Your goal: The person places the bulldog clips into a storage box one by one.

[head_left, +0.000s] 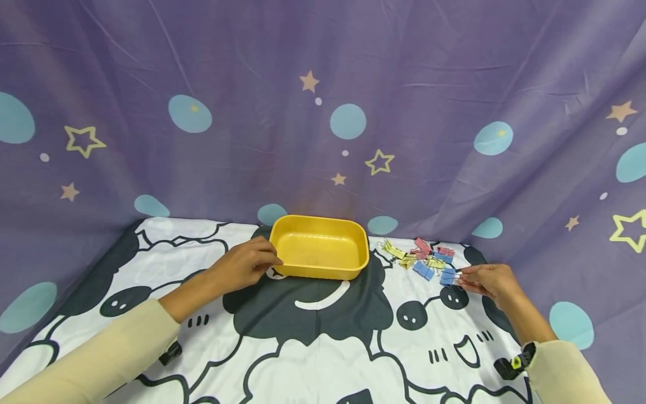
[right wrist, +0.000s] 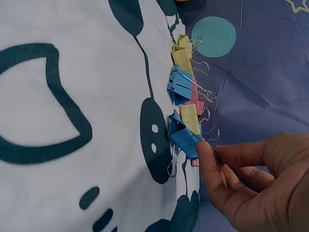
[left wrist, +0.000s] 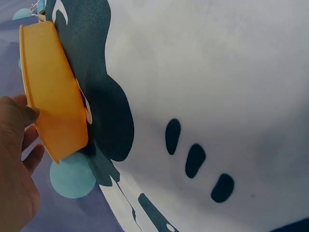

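Note:
A yellow plastic tray (head_left: 318,271) sits near the back of the cloth. My left hand (head_left: 247,262) pinches its left rim between thumb and fingers; the left wrist view shows the thumb on the tray's (left wrist: 55,87) outer wall. At the right, my right hand (head_left: 489,280) pinches the wire handle of a blue binder clip (head_left: 448,276). In the right wrist view this blue binder clip (right wrist: 183,137) is at the near end of the pile, by my fingertips. Beside it lie several yellow, pink and blue binder clips (head_left: 421,255), heaped together.
A white cloth (head_left: 313,365) with dark cartoon sheep covers the table. Behind it hangs a purple curtain (head_left: 252,112) with stars and blue dots, close behind the tray and clips. The pile of clips lies just right of the tray.

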The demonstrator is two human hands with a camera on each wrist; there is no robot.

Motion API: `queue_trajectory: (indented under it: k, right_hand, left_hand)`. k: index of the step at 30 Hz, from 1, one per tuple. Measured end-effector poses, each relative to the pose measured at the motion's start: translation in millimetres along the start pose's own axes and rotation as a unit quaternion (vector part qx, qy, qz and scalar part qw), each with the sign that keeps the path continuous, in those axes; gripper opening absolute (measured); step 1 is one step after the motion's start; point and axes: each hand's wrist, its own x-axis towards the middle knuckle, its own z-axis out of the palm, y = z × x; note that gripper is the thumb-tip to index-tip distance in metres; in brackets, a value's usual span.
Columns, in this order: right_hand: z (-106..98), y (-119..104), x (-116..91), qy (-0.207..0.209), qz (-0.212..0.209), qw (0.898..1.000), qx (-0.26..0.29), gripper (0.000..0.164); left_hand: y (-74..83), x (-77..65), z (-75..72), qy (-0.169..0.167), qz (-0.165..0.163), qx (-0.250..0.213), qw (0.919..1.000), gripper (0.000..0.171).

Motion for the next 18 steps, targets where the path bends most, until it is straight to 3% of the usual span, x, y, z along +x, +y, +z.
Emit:
queue_trajectory:
  k: [5, 18]
  right_hand:
    - [-0.2, -2.0, -1.5, 0.004, -0.012, 1.0, -0.02, 0.035]
    - [-10.6, -12.2, -5.9, 0.021, -0.053, 0.997, -0.052, 0.028]
  left_hand:
    - [0.5, -0.1, -1.4, -0.009, -0.011, -0.011, 0.9998, 0.028]
    - [2.3, 2.2, 2.2, 0.002, 0.011, -0.01, 0.9999, 0.033]
